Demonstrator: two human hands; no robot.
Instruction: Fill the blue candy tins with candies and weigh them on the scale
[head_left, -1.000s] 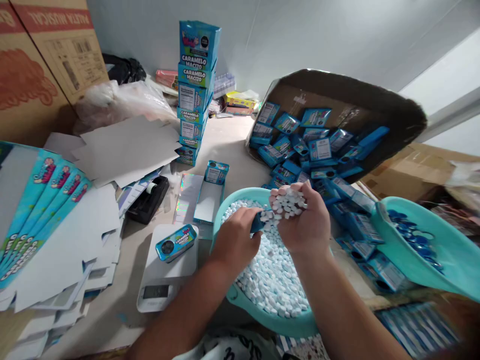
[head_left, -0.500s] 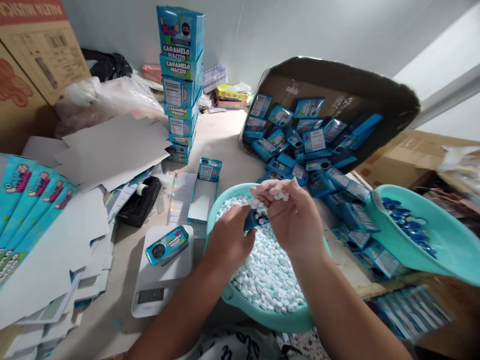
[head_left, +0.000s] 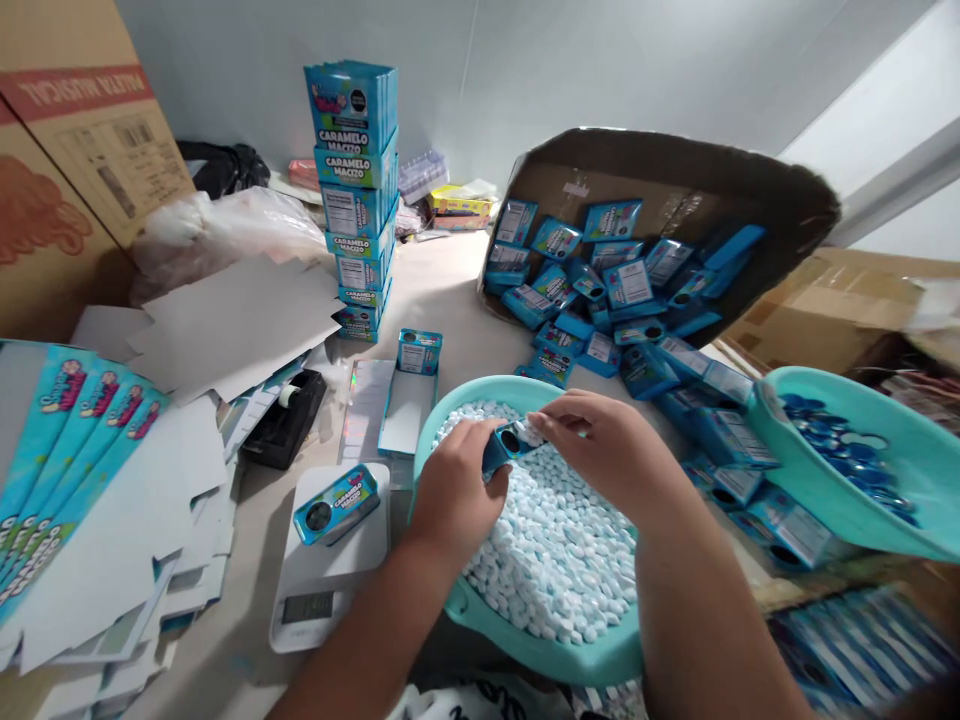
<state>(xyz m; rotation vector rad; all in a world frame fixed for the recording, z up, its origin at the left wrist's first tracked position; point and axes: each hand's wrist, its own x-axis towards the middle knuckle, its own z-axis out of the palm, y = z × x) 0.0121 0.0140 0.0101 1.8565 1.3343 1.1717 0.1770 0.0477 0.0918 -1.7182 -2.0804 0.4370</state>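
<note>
— Turquoise plastic first: the basin (head_left: 480,620) nearest the body is heaped with pale candies (head_left: 555,550).

— And the hands over it?

— The left hand (head_left: 454,485) grips a small blue tin (head_left: 504,447), opening turned up. The right hand (head_left: 607,450), a second ago cupped and piled with candies, has turned palm-down, fingertips pinched at the tin's mouth; the handful looks gone, into the tin or back into the basin.

— So that fill seems nearly done. Further out?

— On the desk (head_left: 450,290), another tin (head_left: 336,503) lies on the scale (head_left: 319,580); beyond, a tipped carton (head_left: 675,190) spills blue tins, and boxes (head_left: 356,190) stand stacked.
</note>
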